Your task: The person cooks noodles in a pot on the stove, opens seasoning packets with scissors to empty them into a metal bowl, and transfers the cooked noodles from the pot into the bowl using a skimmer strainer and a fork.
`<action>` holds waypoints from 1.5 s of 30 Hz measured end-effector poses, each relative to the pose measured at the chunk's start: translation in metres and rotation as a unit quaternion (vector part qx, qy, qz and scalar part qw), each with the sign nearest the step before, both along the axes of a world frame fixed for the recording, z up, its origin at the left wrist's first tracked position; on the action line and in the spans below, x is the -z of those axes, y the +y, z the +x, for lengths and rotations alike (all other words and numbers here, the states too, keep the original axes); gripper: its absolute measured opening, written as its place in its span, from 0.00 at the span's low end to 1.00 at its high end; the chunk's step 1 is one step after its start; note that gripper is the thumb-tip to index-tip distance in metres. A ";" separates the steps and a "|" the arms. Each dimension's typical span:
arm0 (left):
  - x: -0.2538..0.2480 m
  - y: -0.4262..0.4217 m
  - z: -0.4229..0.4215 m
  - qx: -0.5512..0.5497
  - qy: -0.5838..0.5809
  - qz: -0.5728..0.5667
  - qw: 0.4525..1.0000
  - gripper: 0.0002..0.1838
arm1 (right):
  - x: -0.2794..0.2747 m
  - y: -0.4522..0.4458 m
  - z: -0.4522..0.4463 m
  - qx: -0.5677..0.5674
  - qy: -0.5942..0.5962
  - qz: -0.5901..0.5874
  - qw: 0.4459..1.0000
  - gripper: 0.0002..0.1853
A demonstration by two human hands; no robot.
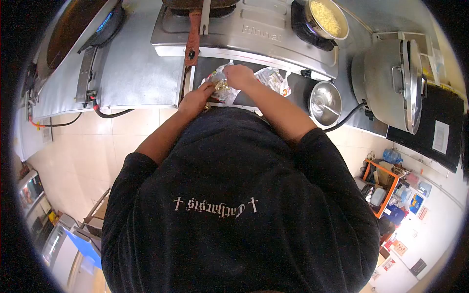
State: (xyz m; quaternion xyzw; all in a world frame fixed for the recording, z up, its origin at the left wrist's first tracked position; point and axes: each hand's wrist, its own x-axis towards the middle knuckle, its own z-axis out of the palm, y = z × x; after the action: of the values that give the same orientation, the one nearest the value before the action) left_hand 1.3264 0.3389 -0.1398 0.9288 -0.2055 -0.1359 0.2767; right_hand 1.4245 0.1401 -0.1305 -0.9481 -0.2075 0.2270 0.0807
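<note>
A crinkled clear plastic bag (225, 94) with printed patches and something yellowish inside lies at the counter's front edge, close against my body. My left hand (195, 99) pinches its left side, fingers closed. Over the bag's upper right, my right hand (239, 76) is curled with its fingertips on the plastic; its fingers are partly hidden. To the right, behind my right forearm, sits a second printed plastic bag (271, 80). A metal bowl (325, 100) with a utensil in it stands farther right.
The steel gas stove (254, 46) runs along the back. A pan's wooden handle (193, 39) juts toward me. A pan of yellow food (325, 18) sits on the right burner. At far left a flame (103, 23) burns under a wok. A large lidded pot (386, 83) stands right.
</note>
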 end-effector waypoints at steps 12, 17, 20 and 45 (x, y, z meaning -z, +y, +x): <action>-0.017 0.002 -0.002 -0.032 0.003 0.006 0.999 0.21 | -0.032 -0.016 -0.034 0.071 -0.114 0.435 0.891 0.05; -0.031 -0.001 -0.004 -0.066 -0.009 -0.032 0.997 0.17 | -0.036 -0.013 -0.040 0.099 -0.172 0.432 0.880 0.05; -0.028 0.002 -0.003 -0.042 -0.048 -0.065 0.996 0.13 | -0.038 -0.013 -0.043 0.143 -0.118 0.457 0.870 0.06; -0.031 0.008 0.002 -0.385 0.142 -0.552 0.725 0.12 | -0.032 -0.157 -0.030 0.283 -0.068 0.392 0.873 0.06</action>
State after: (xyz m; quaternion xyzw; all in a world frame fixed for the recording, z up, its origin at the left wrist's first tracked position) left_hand 1.3285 0.3466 -0.1092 0.5808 0.1729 -0.0107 0.7954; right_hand 1.3948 -0.0172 -0.0986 -0.8701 -0.0069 0.0297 0.4920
